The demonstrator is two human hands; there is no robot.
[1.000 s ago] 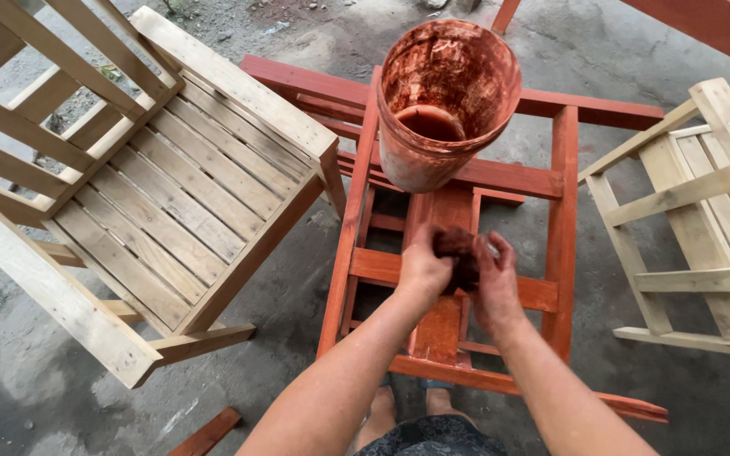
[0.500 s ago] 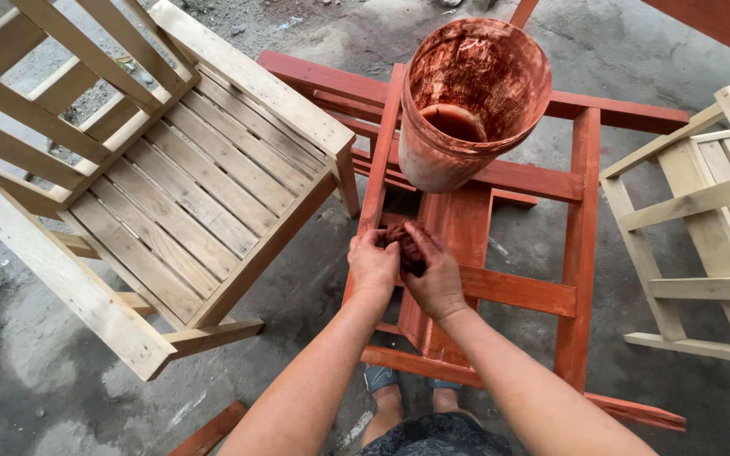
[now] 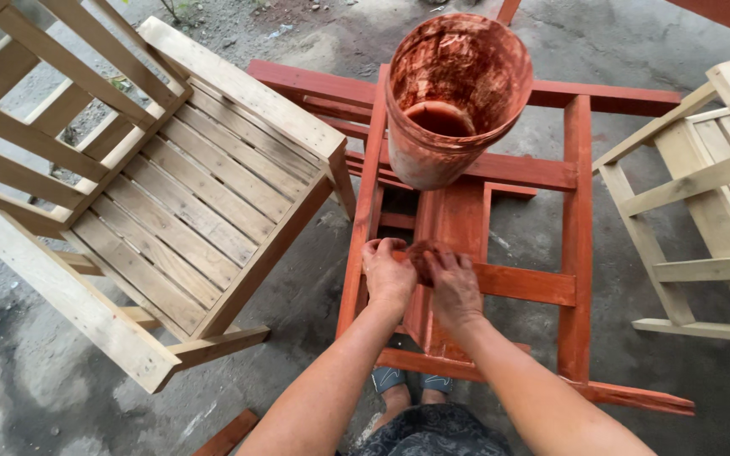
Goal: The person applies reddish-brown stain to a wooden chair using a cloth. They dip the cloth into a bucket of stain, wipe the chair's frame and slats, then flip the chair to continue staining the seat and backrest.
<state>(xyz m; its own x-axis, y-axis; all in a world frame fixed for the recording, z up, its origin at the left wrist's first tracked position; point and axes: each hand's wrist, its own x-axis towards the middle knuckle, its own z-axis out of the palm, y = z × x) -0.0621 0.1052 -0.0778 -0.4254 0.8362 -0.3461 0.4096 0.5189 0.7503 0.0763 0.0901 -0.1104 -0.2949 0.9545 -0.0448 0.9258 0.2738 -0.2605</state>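
**Stained rag worked between both hands over a red frame**

From the head camera I see my left hand [image 3: 388, 274] and right hand [image 3: 454, 285] pinching a small, crumpled, red-brown rag [image 3: 422, 256] between them, fingers curled onto it from both sides. The rag sits just above a red-stained wooden frame [image 3: 576, 211] of flat, square-edged slats. A round plastic bucket [image 3: 458, 93], smeared rust-red inside with dark liquid at the bottom, stands on the frame's far rails. Bare, pale slatted chairs flank it: one left [image 3: 171, 194], one right [image 3: 703, 203]. Rough grey concrete lies below.
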